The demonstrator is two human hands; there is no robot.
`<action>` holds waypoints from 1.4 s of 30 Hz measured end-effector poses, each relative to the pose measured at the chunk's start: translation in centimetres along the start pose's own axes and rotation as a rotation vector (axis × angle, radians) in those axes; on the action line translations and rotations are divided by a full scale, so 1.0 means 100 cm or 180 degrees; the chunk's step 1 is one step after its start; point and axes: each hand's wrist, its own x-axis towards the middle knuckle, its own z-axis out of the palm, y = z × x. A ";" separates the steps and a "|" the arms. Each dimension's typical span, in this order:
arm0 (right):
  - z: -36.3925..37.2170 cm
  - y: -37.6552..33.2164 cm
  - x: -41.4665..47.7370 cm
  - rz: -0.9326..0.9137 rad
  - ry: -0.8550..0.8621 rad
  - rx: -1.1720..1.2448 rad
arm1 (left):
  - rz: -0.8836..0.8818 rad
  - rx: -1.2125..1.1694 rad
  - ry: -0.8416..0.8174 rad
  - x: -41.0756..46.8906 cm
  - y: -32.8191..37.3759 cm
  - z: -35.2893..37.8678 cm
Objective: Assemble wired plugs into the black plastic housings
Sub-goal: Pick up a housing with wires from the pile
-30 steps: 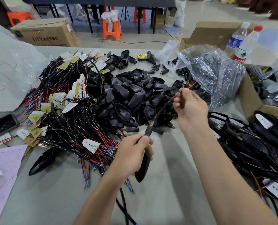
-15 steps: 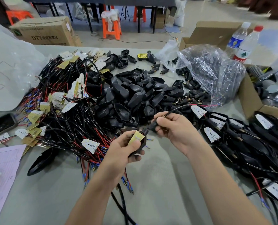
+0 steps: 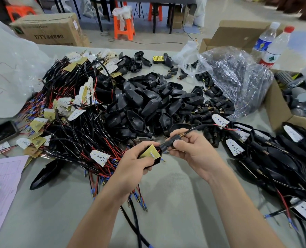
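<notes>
A black housing (image 3: pixel 158 157) with its yellow board upward is gripped in the left hand (image 3: pixel 136 164), apparently steadied so that the wired plug (image 3: pixel 170 141), pinched in the right hand (image 3: pixel 189 149) at the housing's neck, can be pushed home. Both are held just above the grey surface (image 3: pixel 175 194), which is heaped with loose housings (image 3: pixel 148 104) and wired boards (image 3: pixel 68 122); an orange stool (image 3: pixel 124 24) and a cardboard box (image 3: pixel 48 31) are seen beyond

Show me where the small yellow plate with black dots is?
Head view: the small yellow dotted plate lies far across the grey table, centre, beside a black plastic housing on its right.
</notes>
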 end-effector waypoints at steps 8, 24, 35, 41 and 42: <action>0.002 -0.006 -0.002 0.0014 -0.0240 -0.0178 | -0.0013 0.0077 0.0201 -0.004 0.012 0.008; 0.011 -0.002 -0.003 -0.0458 0.0356 0.0141 | 0.1515 0.1977 0.1848 -0.010 0.017 0.011; 0.015 0.004 -0.008 -0.0428 0.0436 0.0219 | 0.1531 0.3046 0.1626 -0.002 0.023 0.012; 0.016 0.006 -0.008 -0.0474 0.0515 0.0016 | 0.1375 0.1992 0.1845 -0.003 0.023 0.007; 0.018 0.006 -0.008 -0.0505 0.0540 -0.0062 | 0.1603 0.2252 0.2011 -0.004 0.024 0.012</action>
